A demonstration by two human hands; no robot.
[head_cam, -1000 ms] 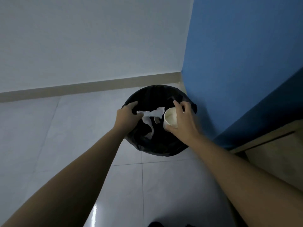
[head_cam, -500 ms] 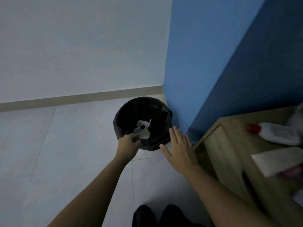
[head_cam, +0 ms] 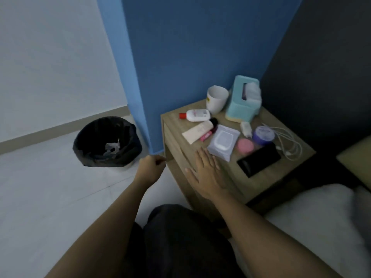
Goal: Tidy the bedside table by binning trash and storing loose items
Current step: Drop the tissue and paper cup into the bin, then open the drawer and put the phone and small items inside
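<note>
We are holding our left hand (head_cam: 151, 167) curled in an empty fist beside the bedside table's (head_cam: 261, 183) near corner. Our right hand (head_cam: 206, 171) is hovering flat and open-fingered at its near edge, just beside the wipes pack (head_cam: 222, 142). The black bin (head_cam: 128, 155) is holding crumpled tissue (head_cam: 112, 147).

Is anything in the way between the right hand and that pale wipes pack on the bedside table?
Nothing visible does. The open right hand has its fingertips right at the near edge of the wipes pack.
</note>
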